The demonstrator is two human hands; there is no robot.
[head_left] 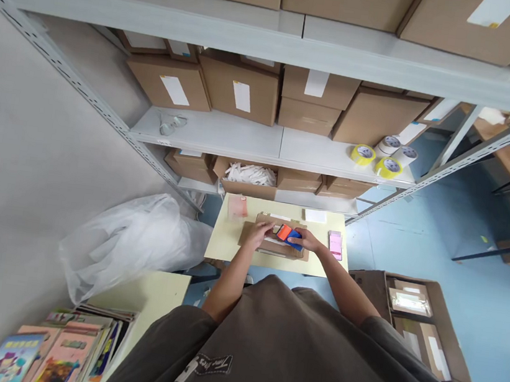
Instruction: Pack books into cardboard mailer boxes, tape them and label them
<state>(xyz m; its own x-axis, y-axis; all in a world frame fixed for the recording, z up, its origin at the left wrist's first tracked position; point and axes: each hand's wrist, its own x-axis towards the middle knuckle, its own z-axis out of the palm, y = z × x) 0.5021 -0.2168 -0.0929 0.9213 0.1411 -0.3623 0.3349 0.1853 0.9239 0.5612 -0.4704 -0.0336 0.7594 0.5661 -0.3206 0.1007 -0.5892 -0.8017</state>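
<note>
Nearest, at the lower left, a stack of picture books (60,347) lies on a small pale table, with a bulging clear plastic bag (127,237) behind it. On the floor to the right is an open carton (420,325) with flat packets inside. Farther out, both arms reach to a yellow table (224,243). The left hand (258,234) lies palm down, fingers loose, on a flat cardboard parcel (275,248) at the table's middle. The right hand (307,242) is closed around a red and blue tool (287,233), seemingly a tape dispenser, set on the parcel's top. A pink card (335,244) lies just right of the parcel. Beyond, a grey shelf (243,136) carries brown boxes and yellow tape rolls (383,161).
</note>
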